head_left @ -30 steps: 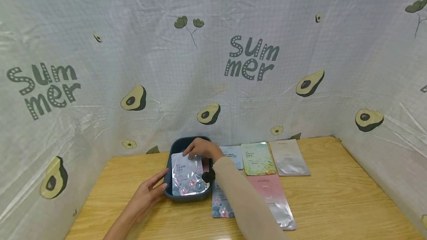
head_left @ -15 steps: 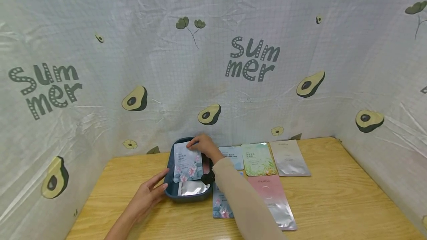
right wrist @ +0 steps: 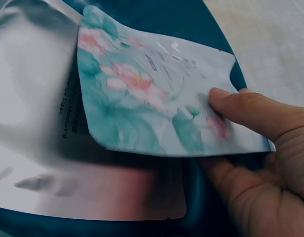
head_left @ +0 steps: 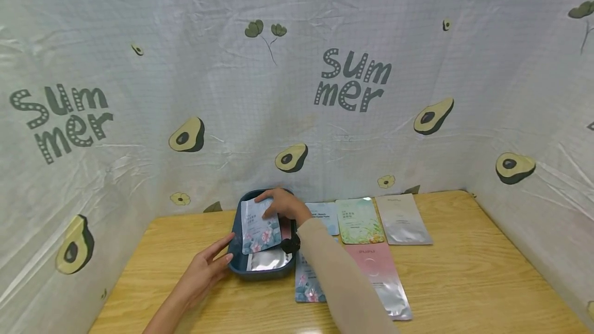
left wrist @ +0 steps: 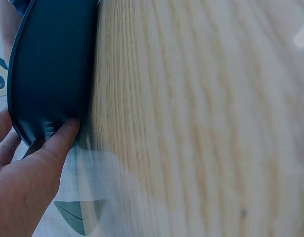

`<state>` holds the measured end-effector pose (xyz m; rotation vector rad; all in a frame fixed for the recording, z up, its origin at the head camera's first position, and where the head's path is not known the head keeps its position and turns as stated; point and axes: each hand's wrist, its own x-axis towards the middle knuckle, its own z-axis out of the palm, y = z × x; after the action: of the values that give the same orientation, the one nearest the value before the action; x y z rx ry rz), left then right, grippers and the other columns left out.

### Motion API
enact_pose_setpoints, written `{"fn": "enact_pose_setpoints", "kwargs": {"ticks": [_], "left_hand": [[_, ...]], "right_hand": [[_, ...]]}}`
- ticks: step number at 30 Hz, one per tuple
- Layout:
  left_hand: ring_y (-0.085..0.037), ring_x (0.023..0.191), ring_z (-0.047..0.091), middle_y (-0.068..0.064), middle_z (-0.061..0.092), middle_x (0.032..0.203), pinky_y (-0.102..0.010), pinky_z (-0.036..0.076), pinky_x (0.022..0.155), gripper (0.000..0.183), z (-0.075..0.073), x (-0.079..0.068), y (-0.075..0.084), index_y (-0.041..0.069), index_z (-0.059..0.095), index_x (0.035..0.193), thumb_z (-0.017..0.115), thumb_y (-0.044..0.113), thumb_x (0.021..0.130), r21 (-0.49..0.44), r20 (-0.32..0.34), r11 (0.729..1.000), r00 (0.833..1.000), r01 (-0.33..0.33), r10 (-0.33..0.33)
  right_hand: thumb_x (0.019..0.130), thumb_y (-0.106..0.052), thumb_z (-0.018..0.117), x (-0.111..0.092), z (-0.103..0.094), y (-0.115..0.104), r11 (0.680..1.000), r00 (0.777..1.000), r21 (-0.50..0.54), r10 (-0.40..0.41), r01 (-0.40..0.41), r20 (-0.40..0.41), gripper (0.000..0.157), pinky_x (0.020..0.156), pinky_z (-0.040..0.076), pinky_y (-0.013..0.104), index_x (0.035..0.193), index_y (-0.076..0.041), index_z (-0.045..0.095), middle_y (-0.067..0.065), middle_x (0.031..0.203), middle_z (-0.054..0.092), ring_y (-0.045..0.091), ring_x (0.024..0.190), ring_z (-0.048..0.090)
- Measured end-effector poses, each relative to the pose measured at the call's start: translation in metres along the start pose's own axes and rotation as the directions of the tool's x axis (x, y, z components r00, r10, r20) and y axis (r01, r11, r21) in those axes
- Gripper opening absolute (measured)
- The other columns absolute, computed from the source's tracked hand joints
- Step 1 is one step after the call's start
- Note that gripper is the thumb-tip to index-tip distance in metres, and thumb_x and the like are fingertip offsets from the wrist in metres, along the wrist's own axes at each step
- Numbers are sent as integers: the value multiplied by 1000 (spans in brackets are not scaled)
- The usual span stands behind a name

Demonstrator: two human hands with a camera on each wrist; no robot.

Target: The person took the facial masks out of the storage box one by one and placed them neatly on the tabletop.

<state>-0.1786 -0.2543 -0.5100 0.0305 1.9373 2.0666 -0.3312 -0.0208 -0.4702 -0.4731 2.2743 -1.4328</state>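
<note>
A dark blue plastic bin [head_left: 262, 275] stands on the wooden table. My left hand [head_left: 204, 267] touches its left side with fingers extended; the left wrist view shows the thumb [left wrist: 65, 133] against the outer wall. Inside the bin, my right hand [head_left: 285, 205] pinches a blue floral face mask packet [head_left: 260, 231] near its upper right edge. In the right wrist view this packet [right wrist: 137, 94] bends slightly, thumb on its printed face and the other fingers beneath. Under it lies a silver mask packet [head_left: 269, 261], partly covered.
Right of the bin lie a light blue packet [head_left: 325, 215], a green packet [head_left: 359, 220], a beige and silver packet [head_left: 403, 220] and a pink packet [head_left: 380, 282]. Another blue floral packet [head_left: 308, 280] is partly hidden by the right sleeve. A patterned white sheet [head_left: 232, 92] hangs behind.
The floral packet has moved toward the bin's far end, uncovering the silver packet's near part, and now lies slightly turned. The right hand has shifted its fingers on it. My left hand has stayed put.
</note>
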Motion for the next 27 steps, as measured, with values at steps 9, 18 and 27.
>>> {"fn": "enact_pose_setpoints", "kwargs": {"ticks": [9, 18, 27], "left_hand": [[-41, 148, 26, -22, 10, 168, -46, 45, 109, 65, -1, -2, 1, 5, 25, 161, 56, 7, 104, 2, 20, 1000, 1000, -19, 19], [-42, 147, 29, -22, 11, 167, -48, 43, 110, 63, 1, -2, 3, 5, 27, 161, 55, 6, 105, -5, 6, 1000, 1000, -25, 25], [-39, 145, 31, -23, 8, 167, -44, 45, 109, 66, -1, -3, 2, 4, 22, 162, 56, 8, 105, 3, 49, 999, 998, -39, 38]], "right_hand": [[81, 4, 81, 6, -3, 1, 992, 999, -125, -38, 34, -24, 51, 82, 52, 27, 126, -19, 74, 7, 140, 58, 19, 100, 54], [82, 2, 81, -1, -15, -7, 991, 992, -97, -101, 94, -73, 49, 91, 52, 34, 127, -17, 72, 7, 133, 62, 20, 104, 57], [84, -2, 81, -18, -34, -11, 985, 981, -98, -154, 143, -120, 48, 85, 51, 29, 129, -16, 71, 8, 139, 59, 20, 103, 57]]}}
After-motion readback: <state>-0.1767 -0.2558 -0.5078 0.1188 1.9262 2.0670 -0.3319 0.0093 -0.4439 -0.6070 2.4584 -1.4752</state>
